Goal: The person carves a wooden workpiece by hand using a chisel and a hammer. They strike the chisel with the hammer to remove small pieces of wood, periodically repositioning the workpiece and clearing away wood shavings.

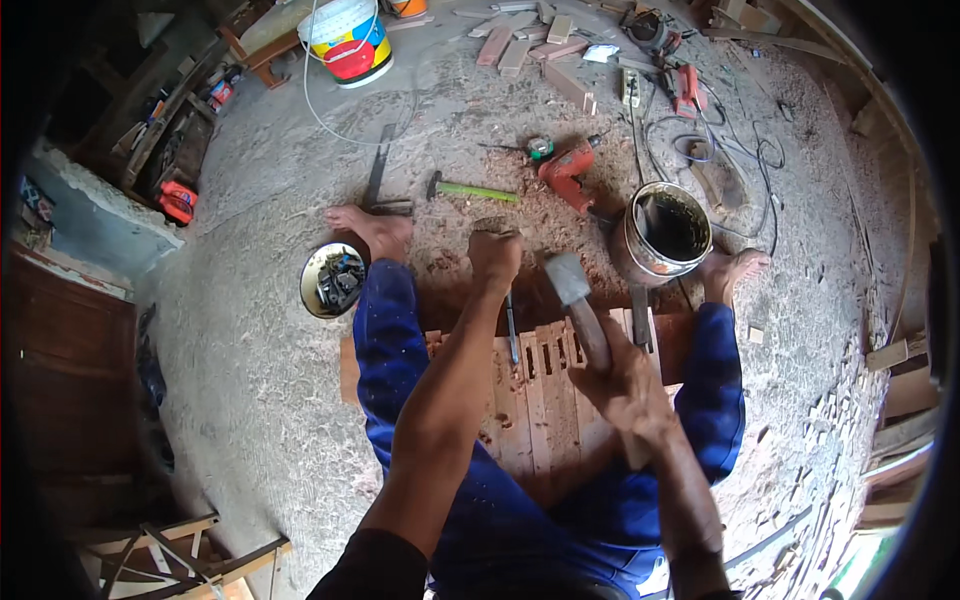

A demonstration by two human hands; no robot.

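Observation:
My left hand (492, 258) is closed around the top of a chisel (512, 335), held upright over light wooden pieces (535, 420) lying side by side between my legs, several of them cut with slots. My right hand (625, 395) grips the wooden handle of a hammer or mallet, its blocky grey head (567, 278) raised to the right of my left hand. A dark metal bar (640, 315) rests at the right end of the slotted pieces. The chisel's tip is too small to see clearly.
My bare feet flank the work. Around them are a tin of dark tools (333, 281), a metal bucket (666, 268), a green-handled hammer (475, 191), a red drill (568, 172), a red power tool (688, 92) with cords, wood offcuts (510, 52) and a plastic bucket (348, 62).

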